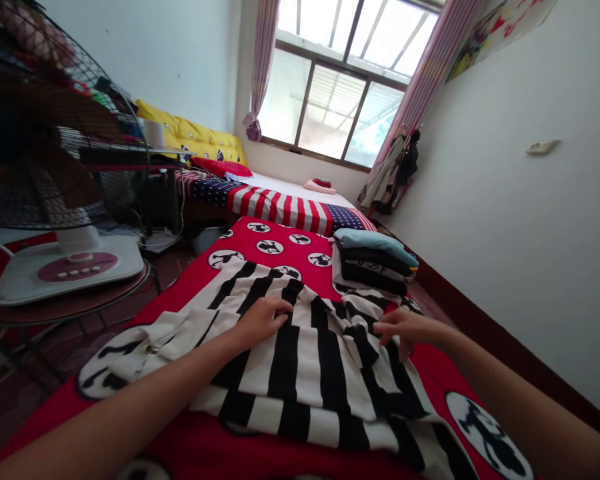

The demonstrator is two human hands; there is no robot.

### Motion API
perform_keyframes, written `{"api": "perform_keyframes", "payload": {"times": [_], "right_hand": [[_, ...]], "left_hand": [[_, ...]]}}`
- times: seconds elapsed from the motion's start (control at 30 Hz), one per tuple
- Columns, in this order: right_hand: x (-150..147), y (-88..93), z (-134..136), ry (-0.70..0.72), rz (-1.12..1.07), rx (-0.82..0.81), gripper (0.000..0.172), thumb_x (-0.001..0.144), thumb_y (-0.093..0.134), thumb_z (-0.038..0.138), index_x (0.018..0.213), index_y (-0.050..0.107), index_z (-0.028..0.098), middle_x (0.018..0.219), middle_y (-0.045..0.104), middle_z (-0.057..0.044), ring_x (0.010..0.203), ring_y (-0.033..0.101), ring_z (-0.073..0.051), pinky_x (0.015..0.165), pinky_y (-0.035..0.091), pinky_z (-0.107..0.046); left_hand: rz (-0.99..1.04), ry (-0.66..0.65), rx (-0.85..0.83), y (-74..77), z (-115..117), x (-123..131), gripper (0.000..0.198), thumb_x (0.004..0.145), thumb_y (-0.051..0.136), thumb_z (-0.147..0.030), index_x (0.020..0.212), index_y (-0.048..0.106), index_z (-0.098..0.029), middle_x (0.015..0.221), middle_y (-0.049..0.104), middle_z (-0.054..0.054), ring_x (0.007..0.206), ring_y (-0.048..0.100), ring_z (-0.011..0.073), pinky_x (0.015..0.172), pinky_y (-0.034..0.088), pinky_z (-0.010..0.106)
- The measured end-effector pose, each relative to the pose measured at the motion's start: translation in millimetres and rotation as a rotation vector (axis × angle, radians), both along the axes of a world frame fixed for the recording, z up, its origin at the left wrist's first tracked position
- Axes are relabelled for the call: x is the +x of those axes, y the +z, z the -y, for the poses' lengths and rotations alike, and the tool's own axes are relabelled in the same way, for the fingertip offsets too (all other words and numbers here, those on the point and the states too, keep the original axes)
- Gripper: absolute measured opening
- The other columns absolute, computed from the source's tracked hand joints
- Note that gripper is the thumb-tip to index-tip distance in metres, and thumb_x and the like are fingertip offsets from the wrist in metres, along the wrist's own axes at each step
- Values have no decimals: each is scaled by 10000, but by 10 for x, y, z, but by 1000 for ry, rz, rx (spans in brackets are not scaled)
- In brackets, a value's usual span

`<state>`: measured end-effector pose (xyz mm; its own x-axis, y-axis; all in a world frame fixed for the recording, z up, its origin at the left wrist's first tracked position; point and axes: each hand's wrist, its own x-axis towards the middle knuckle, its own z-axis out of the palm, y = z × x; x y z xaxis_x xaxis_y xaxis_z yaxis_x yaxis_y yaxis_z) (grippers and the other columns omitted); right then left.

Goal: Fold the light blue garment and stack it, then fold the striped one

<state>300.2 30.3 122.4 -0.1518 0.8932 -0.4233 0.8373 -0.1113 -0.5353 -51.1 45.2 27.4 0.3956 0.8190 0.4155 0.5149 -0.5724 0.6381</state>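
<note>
A black-and-white striped garment (307, 363) lies spread and wrinkled on a red cloth (250, 250) printed with cartoon figures in white circles. My left hand (266, 321) rests on the garment's upper middle, fingers bent together; whether they pinch any fabric is hidden. At the garment's right side, my right hand (403, 329) has its fingers over a bunched part, and I cannot make out whether cloth is between them. Just beyond that bunched part sits a stack of folded clothes (373, 257), light blue on top with black and white ones beneath.
On the left, a fan (70, 260) stands on a round stool (125, 293). Farther back are a bed with a striped and starred cover (280, 207), a yellow cushion (195, 137) and a window (330, 100). Clothes (393, 170) hang by the right wall.
</note>
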Motion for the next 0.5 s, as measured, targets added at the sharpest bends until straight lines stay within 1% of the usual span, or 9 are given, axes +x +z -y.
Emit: {"api": "perform_keyframes", "payload": {"times": [0.03,0.07,0.13,0.2,0.27,0.33,0.37,0.43,0.5], "right_hand": [[58,-53,-38,-8,35,-11,384,742,628,535,789,698,160,792,724,-77,471,611,-138,419,429,-213],[106,-106,-101,-32,68,48,359,741,640,505,800,692,155,773,722,-78,451,601,-135,409,424,-213],[158,-214,-275,-121,127,278,355,749,641,454,917,684,144,827,724,-89,469,613,-144,433,446,-227],[154,-328,-461,-212,166,460,513,740,657,448,1148,621,139,1011,707,-126,590,666,-185,513,495,-259],[108,-451,-608,-221,176,535,730,694,709,438,1329,499,146,1192,642,-155,805,692,-246,643,531,-300],[46,-576,-696,-142,171,547,884,633,766,374,1413,405,164,1315,566,-155,1030,638,-282,796,520,-335],[17,-633,-719,-99,176,539,929,613,779,333,1434,373,176,1353,537,-145,1103,602,-283,859,499,-347],[-28,-715,-736,-41,217,515,955,598,785,285,1446,354,196,1382,516,-124,1162,564,-273,927,461,-354],[-56,-725,-726,-19,292,501,859,604,785,303,1389,450,210,1334,561,-104,1145,573,-267,925,451,-342]], "left_hand": [[-18,11,25,74,-81,-29,259,803,518,-157,969,710,-206,954,699,41,867,643,180,812,508,286],[-48,34,55,148,-179,-65,268,820,498,-164,982,707,-206,974,701,43,889,644,184,828,505,289],[-182,126,101,275,-413,-155,308,849,455,-158,1042,689,-209,1041,693,51,958,637,193,874,491,299],[-353,229,109,346,-668,-263,376,845,432,-118,1137,652,-207,1129,664,71,1033,619,210,904,479,314],[-482,280,93,351,-901,-374,482,803,445,-63,1241,590,-198,1239,612,100,1118,585,230,936,466,334],[-557,276,73,310,-1080,-474,585,758,474,-33,1318,528,-197,1345,545,121,1217,526,252,983,439,370],[-596,266,61,282,-1146,-517,624,746,492,-34,1344,500,-211,1389,511,118,1265,486,263,1011,417,398],[-671,238,34,231,-1232,-583,669,738,528,-61,1373,462,-257,1425,486,98,1329,412,291,1048,367,478],[-731,211,13,205,-1270,-623,669,744,549,-100,1379,448,-284,1399,518,93,1332,404,317,1050,329,556]]}}
